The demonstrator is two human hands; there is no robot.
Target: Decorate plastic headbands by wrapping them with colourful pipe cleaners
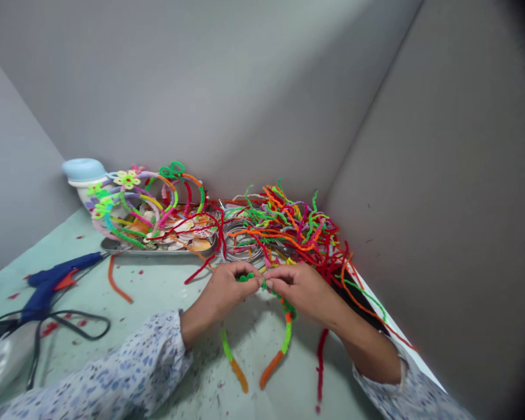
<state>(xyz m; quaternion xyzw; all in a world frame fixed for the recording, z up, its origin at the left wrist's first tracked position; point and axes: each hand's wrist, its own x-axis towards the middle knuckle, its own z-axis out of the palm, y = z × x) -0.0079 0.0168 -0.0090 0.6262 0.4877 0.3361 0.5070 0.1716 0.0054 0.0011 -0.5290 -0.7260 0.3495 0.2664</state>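
Note:
My left hand (231,287) and my right hand (303,290) meet over the table, thumbs and forefingers pinched close together. Between the fingertips is a green pipe cleaner (245,277), formed into loops on the left side. It sits at the top of a headband (287,333) wrapped in green and orange pipe cleaner, whose two ends point towards me. My fingers cover most of the headband's top, so how the green piece joins it is hidden. More green loops show below my right hand.
Behind my hands lies a heap of coloured pipe cleaners (297,224) beside a coil of wire (240,242). Finished-looking headbands (166,201) rest over a metal tray (157,252) of shells. A blue glue gun (48,286) with its cord lies left; a white-and-blue container (85,172) stands behind.

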